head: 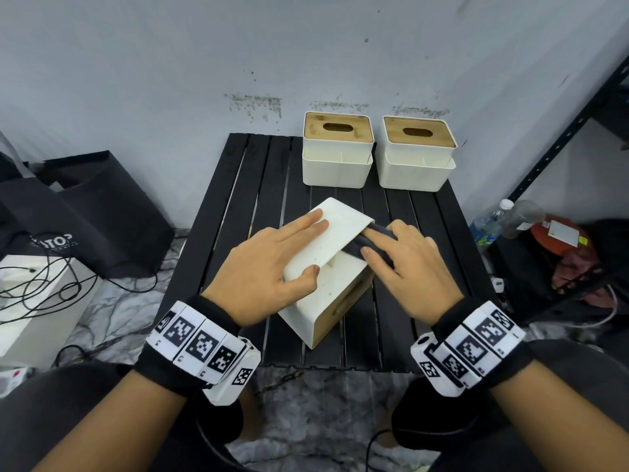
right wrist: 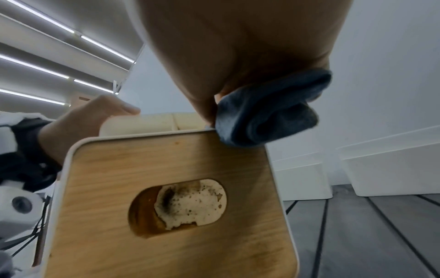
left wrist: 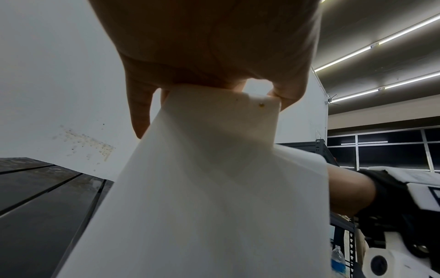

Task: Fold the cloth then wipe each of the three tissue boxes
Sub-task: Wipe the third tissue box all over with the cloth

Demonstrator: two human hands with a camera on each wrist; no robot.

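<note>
A white tissue box lies tipped on its side in the middle of the black slatted table, its wooden lid facing the near right. My left hand rests on the box's upper white face with fingers straight and the thumb against the near edge. My right hand grips a folded dark grey cloth and presses it on the box's right upper edge. The bunched cloth sits at the lid's top corner. Two more tissue boxes stand upright at the table's back.
A black bag and a white box with cables sit on the floor at left. A dark metal shelf with a water bottle and clutter stands at right. A wall runs close behind the table.
</note>
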